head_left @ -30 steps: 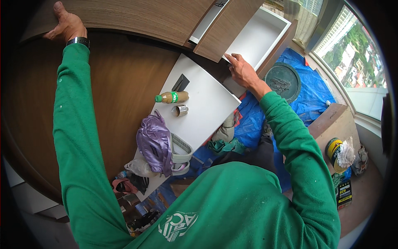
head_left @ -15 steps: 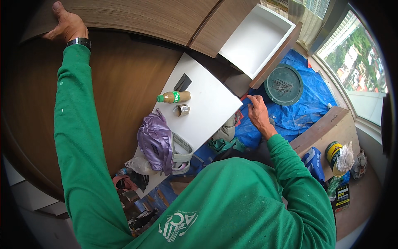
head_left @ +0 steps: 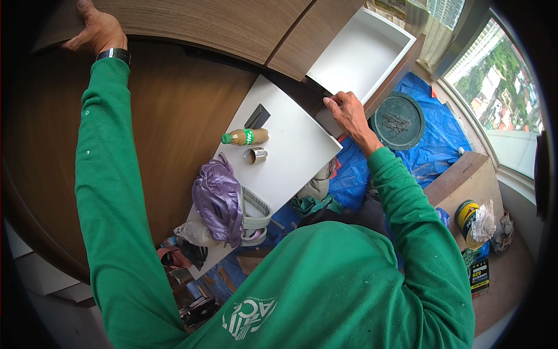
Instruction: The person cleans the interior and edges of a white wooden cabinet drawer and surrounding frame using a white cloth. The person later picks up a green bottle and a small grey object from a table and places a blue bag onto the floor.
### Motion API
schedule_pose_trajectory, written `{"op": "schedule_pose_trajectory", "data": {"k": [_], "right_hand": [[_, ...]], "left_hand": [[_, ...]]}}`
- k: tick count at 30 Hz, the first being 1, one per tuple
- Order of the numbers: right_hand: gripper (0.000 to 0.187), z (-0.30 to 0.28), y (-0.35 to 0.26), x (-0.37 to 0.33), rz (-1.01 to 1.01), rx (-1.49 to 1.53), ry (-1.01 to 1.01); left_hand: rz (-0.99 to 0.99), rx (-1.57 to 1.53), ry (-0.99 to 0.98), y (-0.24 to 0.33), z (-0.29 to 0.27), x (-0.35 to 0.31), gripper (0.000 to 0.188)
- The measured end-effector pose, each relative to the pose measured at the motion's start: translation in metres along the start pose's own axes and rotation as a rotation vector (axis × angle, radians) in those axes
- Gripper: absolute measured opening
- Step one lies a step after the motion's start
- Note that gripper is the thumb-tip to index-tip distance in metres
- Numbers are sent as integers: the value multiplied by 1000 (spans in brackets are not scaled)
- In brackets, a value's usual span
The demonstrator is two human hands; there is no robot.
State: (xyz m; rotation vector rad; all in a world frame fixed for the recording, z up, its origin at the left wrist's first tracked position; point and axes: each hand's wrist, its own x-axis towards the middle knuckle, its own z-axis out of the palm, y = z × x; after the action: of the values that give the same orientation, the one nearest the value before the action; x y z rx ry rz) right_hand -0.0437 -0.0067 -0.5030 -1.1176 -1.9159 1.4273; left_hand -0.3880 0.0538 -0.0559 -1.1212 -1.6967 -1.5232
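My left hand [head_left: 100, 30] is at the far left, against the lower edge of a brown wood-grain panel [head_left: 209, 26]. Its thumb and a finger are stretched apart; the other fingers are partly hidden. A dark watch [head_left: 116, 55] is on that wrist. My right hand [head_left: 351, 119] is at the near side of a pulled-out white drawer [head_left: 363, 49] with a wood-grain front. Its fingers are bent together at the drawer's lower edge, and whatever is between them is hidden. Just right of this hand stands a dark green round bucket lid [head_left: 398, 121] with several thin dark pieces, perhaps nails or screws, on it.
A white tabletop [head_left: 290, 136] holds a green-capped bottle [head_left: 245, 136], a small open can [head_left: 256, 155], a dark flat block [head_left: 257, 116] and a purple backpack [head_left: 218, 198]. Blue tarp [head_left: 349, 180] covers floor. A yellow-and-black can [head_left: 467, 216] stands at right, by a window [head_left: 494, 87].
My right hand has moved up and left, from beside the tabletop's corner to the drawer's near edge. The left hand stays against the panel.
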Motion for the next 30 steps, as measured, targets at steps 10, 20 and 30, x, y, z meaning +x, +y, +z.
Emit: {"op": "schedule_pose_trajectory", "data": {"k": [10, 20, 30], "right_hand": [[80, 19, -65, 167, 82, 129, 280], [79, 24, -81, 203, 237, 167, 283], [100, 25, -78, 199, 136, 63, 281]], "left_hand": [[66, 20, 96, 16, 3, -16, 116], [193, -82, 152, 15, 4, -17, 99], [215, -142, 151, 18, 4, -20, 104]]}}
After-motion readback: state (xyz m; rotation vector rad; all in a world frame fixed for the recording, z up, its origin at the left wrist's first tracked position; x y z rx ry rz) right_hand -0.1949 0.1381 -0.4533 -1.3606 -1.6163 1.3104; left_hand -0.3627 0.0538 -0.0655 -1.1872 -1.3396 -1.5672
